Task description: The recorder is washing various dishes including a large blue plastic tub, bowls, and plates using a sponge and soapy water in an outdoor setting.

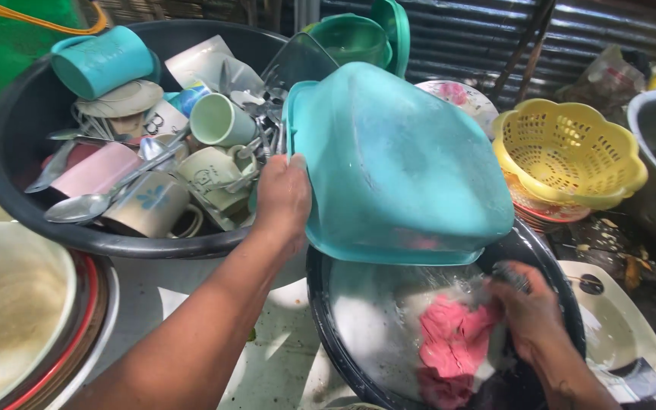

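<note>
Two hands work over a black wash basin [320, 304] at six o'clock: the left hand [282, 199] closes on the rim of a tilted teal tub [396, 167] at centre, while the right hand [529, 311] curls around a dark scrubber [509, 275] beside a pink cloth [453, 342]. At ten o'clock, a black dish tub [17, 137] holds mugs and spoons.

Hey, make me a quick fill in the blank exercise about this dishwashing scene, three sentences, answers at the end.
1. The left hand holds a large ____ plastic container by its rim.
2. The right hand is in the soapy basin beside a ____ cloth.
3. The scalloped basket at right is ____.

Missing words: teal; pink; yellow
</note>
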